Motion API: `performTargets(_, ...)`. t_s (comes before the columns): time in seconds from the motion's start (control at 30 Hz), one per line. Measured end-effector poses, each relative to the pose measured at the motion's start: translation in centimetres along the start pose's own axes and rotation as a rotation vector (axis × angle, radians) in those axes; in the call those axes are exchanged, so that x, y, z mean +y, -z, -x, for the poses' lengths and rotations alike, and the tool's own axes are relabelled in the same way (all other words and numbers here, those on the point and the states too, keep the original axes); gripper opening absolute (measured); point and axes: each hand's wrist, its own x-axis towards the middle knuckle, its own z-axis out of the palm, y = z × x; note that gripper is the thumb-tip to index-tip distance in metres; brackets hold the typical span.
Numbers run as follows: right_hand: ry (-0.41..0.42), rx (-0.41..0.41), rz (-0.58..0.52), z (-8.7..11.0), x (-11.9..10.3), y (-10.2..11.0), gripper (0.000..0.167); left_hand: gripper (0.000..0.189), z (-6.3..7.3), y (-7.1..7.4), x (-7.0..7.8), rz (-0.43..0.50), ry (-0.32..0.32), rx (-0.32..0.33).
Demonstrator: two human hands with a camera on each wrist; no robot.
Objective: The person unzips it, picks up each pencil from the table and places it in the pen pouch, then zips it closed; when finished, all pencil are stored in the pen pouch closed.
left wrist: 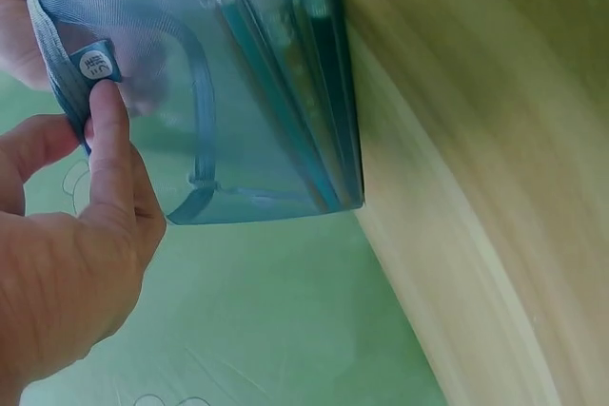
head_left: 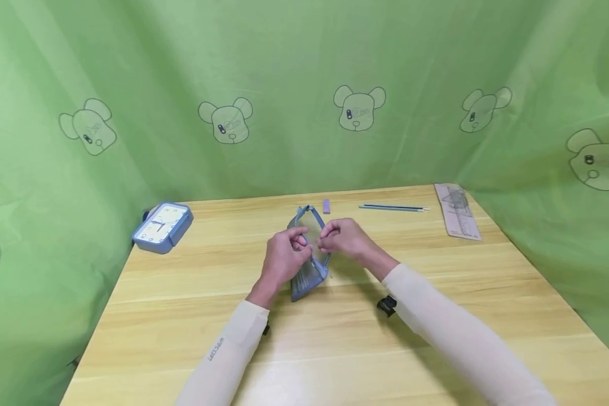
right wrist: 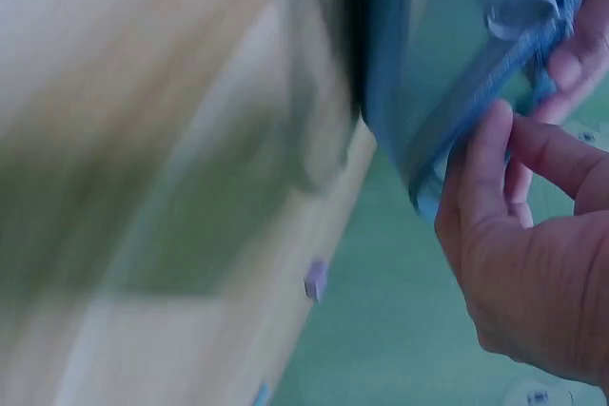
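A blue see-through mesh pencil case [head_left: 307,280] stands over the middle of the table, its zip mouth spread apart at the top. My left hand [head_left: 280,256] pinches one edge of that mouth between thumb and fingers, at a small tab with a round white label [left wrist: 96,65]. On the opposite edge, my right hand [head_left: 349,237] pinches the zip band with thumb and fingertips. Through the mesh in the left wrist view, several pencils [left wrist: 290,92] show slanting down inside the case.
Behind the case lies a purple eraser [head_left: 326,206], with two pencils [head_left: 393,208] to its right. A ruler set [head_left: 458,211] in a clear sleeve is at the far right. The blue clock [head_left: 162,227] stands at the far left. Green curtain [head_left: 294,152] surrounds the wooden table [head_left: 208,282].
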Motion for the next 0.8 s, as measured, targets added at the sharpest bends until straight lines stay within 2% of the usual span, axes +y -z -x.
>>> performTargets(0.1, 0.052, 0.094, 0.143, 0.1, 0.7, 2.3, 0.014, 0.043, -0.1, 0.1, 0.1, 0.005, 0.007, -0.004)
performTargets(0.23, 0.104, 0.227, 0.405, 0.0, 3.2, 6.3, 0.015, 0.043, -0.1, 0.3, 0.2, 0.006, 0.022, -0.021)
performTargets(0.33, 0.134, 0.321, 0.532, -0.2, 5.6, 9.5, 0.02, 0.044, -0.1, 0.3, 0.2, 0.008, 0.031, -0.028)
performTargets(0.47, 0.141, 0.41, 0.64, -0.8, 8.2, 13.4, 0.03, 0.044, 0.0, 0.3, 0.2, 0.004, 0.037, -0.035)
performTargets(0.53, 0.137, 0.418, 0.698, -1.3, 9.2, 15.0, 0.034, 0.045, 0.0, 0.3, 0.0, 0.0, 0.038, -0.041)
performTargets(0.63, 0.125, 0.379, 0.787, -1.9, 9.9, 16.7, 0.045, 0.045, 0.0, 0.5, -0.2, -0.006, 0.033, -0.045)
performTargets(0.8, 0.131, 0.31, 0.885, -2.7, 10.8, 18.0, 0.054, 0.045, 0.0, 0.7, 0.0, 0.003, 0.017, -0.049)
